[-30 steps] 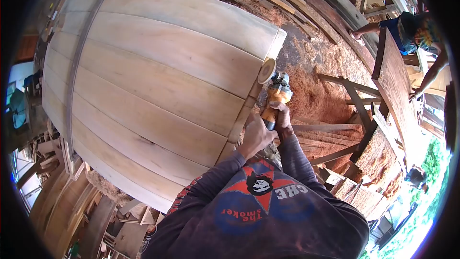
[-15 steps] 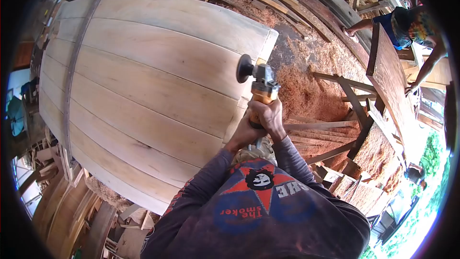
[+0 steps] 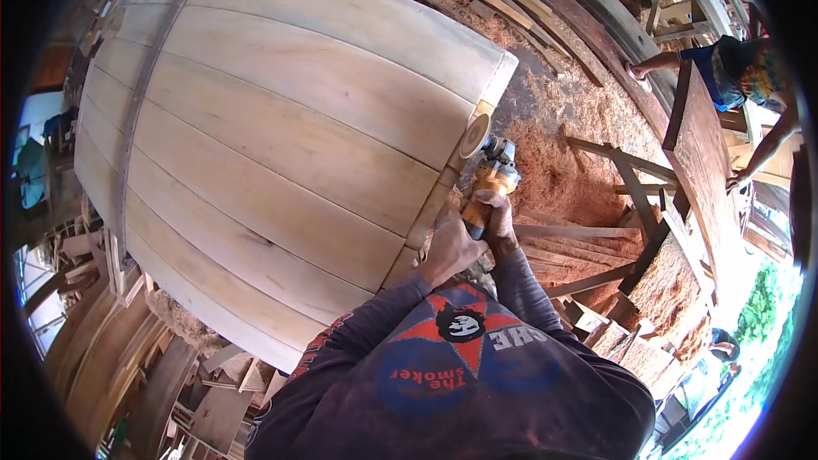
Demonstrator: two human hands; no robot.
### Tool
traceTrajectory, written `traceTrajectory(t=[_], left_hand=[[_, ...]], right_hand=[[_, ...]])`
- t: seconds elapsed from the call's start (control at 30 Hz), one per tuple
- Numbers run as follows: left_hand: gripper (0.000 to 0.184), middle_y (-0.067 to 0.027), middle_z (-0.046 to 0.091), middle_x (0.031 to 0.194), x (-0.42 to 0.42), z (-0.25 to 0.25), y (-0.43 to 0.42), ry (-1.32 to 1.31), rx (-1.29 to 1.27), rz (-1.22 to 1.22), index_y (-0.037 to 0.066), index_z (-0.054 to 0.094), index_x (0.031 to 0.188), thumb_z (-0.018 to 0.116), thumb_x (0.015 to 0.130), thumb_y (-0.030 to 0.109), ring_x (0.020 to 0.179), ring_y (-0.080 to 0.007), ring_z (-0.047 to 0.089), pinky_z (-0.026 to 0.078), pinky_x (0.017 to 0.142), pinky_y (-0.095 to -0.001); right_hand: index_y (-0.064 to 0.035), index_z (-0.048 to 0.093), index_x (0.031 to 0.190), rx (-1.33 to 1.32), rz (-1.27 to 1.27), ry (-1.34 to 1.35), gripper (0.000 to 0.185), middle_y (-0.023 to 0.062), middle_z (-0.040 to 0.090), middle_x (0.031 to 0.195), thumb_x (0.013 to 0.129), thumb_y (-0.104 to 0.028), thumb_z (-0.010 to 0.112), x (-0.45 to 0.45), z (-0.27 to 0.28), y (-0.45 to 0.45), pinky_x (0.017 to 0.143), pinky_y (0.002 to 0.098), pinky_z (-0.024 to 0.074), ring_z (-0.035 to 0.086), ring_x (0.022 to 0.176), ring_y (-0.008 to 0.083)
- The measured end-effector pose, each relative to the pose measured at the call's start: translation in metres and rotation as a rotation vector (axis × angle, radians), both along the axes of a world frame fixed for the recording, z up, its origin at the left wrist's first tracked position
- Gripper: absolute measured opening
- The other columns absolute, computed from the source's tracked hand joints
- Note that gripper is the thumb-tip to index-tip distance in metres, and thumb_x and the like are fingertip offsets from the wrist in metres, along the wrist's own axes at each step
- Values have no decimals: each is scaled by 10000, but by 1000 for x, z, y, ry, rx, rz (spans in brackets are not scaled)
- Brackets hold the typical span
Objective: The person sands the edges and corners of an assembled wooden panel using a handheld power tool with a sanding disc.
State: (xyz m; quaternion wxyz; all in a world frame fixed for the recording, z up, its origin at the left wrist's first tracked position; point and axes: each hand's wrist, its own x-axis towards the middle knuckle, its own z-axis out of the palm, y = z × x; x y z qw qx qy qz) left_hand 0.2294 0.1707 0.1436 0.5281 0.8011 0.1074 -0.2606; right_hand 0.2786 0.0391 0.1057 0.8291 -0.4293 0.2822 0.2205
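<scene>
A yellow and black angle grinder (image 3: 492, 179) with a round sanding disc (image 3: 475, 136) is held in both hands. My right hand (image 3: 499, 220) wraps its body just behind the metal head. My left hand (image 3: 453, 247) grips the rear of the body from the left side, its fingertips partly hidden. The disc is tilted, its pale face turned toward the end of a large pale planked wooden panel (image 3: 290, 136). It sits at the panel's right edge; whether it touches the wood I cannot tell.
A dark strip (image 3: 139, 111) crosses the panel's far left. Reddish shavings (image 3: 558, 179) cover the ground on the right, beside crossed timbers (image 3: 635, 183). Another person (image 3: 741, 68) at the upper right has a hand on a long brown board (image 3: 694, 145). Planks lie stacked at the lower left.
Both hands have shifted the grinder right and slightly down, from over the panel to its end edge. The disc has tilted, so its face now shows. My view has shifted slightly.
</scene>
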Motion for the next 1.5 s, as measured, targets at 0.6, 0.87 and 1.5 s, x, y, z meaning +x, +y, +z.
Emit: traceTrajectory(t=[0.6,0.87,1.5], left_hand=[[631,-34,688,1174,7,-14,21,222,-721,251,34,601,1295,858,721,81,998,-197,700,570,870,-334],[942,-283,719,1079,7,5,-7,18,-16,17,-49,343,1489,807,698,166,1044,-447,712,571,913,-463],[849,-261,709,1038,31,-13,14,122,-336,-28,-88,416,1359,862,698,205,947,-399,733,586,850,-433]], right_hand=[[-29,697,1023,-639,96,-257,342,36,708,890,712,-106,816,22,69,49,693,308,549,659,773,146],[13,683,1008,-103,-1,-17,277,81,704,893,791,-158,694,8,15,-7,772,332,579,680,776,196],[0,698,990,-411,175,-116,265,71,699,844,816,-200,693,40,68,21,725,326,569,682,755,181]])
